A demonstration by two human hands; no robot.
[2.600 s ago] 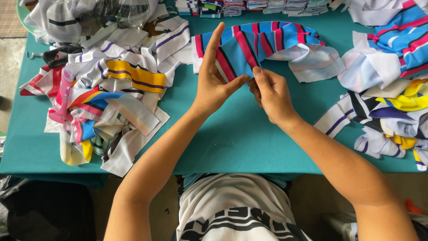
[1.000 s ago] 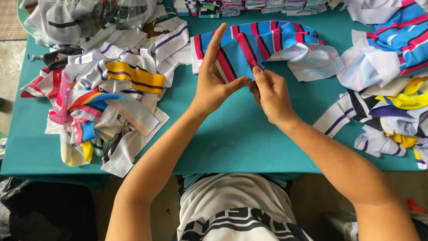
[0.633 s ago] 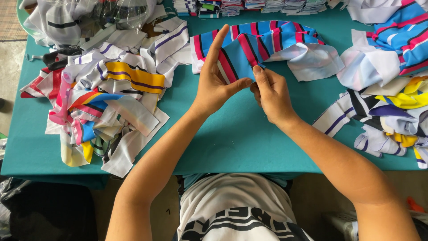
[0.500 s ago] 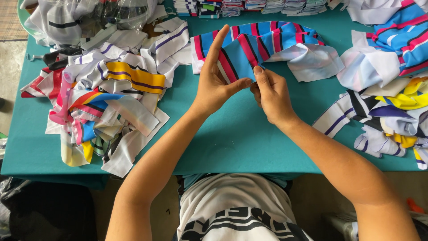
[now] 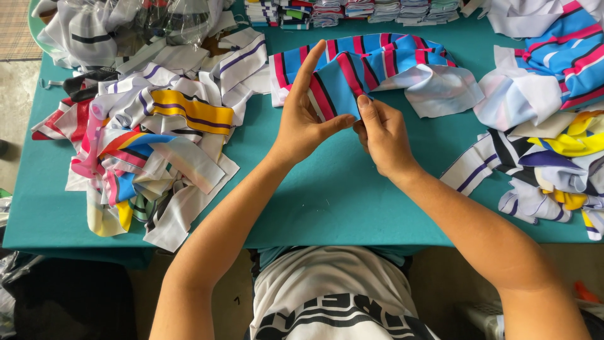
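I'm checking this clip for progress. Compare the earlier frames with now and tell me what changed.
Hardly anything. Both hands hold the same blue, pink and black striped fabric strip as before: the left hand keeps its fingers raised behind the strip, and the right hand still pinches its lower corner. At most the strip's top edge shifted slightly. The scrap pile on the left and the teal table are unchanged.

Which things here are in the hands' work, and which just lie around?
In hand: blue fabric strip with red and black stripes, pinched by the left hand and right hand.

Lying about: pile of mixed striped strips at left; heap of strips at right; folded stacks along the far edge; clear plastic bag; teal table.
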